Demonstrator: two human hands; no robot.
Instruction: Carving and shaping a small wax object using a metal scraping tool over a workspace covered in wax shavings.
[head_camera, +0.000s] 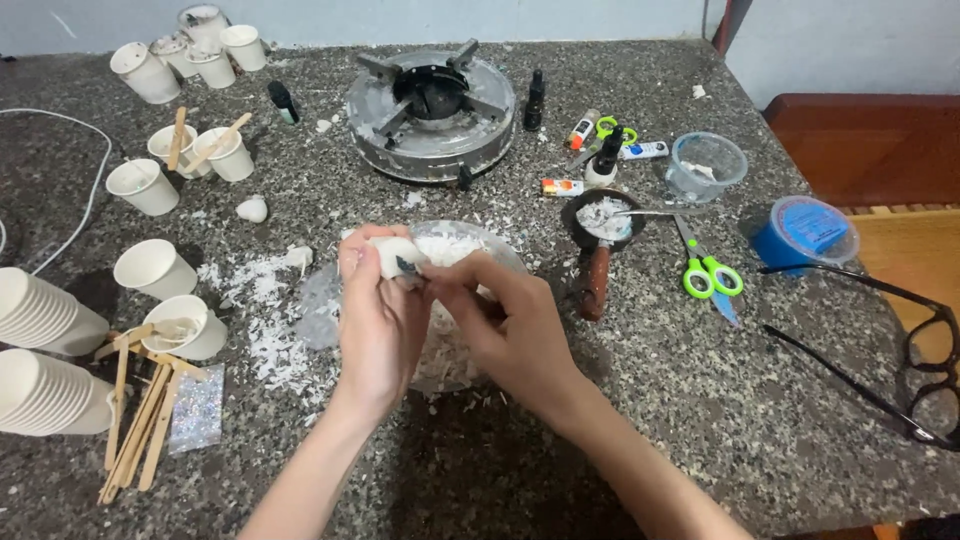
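Fingers of both hands pinch a white wax lump over a flake-filled bowl, scissors nearby.

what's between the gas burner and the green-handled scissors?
In the head view, between the gas burner and the green-handled scissors sits a small dark pan holding white flakes, with a small orange-and-white tube on the stone tabletop just before it.

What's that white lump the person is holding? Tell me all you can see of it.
The white lump looks waxy and chunky, with a small dark spot on its side. The left hand grips it and the right hand touches it from the right, above a clear bowl of white flakes on the speckled table.
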